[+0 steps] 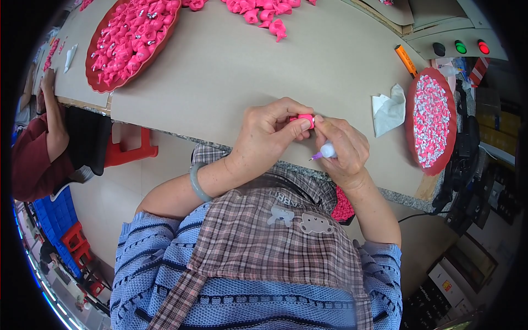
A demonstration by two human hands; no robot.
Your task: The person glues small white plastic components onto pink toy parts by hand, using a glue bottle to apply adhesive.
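Note:
Over the front of the table, my left hand [267, 129] pinches a small pink plastic piece [304, 119] between thumb and fingers. My right hand [345, 144] meets it from the other side, its thumb and forefinger at the piece's right end, where a bit of white shows. Tucked in the curled fingers of that same hand is a small white squeeze bottle [328, 149] with a purple needle tip pointing left. What exactly the right fingertips pinch is too small to tell.
A red scalloped tray [175, 26] heaped with pink pieces stands far left, beside a loose pink pile [264, 10]. At right lie a crumpled white tissue [389, 110], a red tray [453, 118] of small pink-and-white parts and an orange marker [406, 60]. Another person [38, 148] sits at left.

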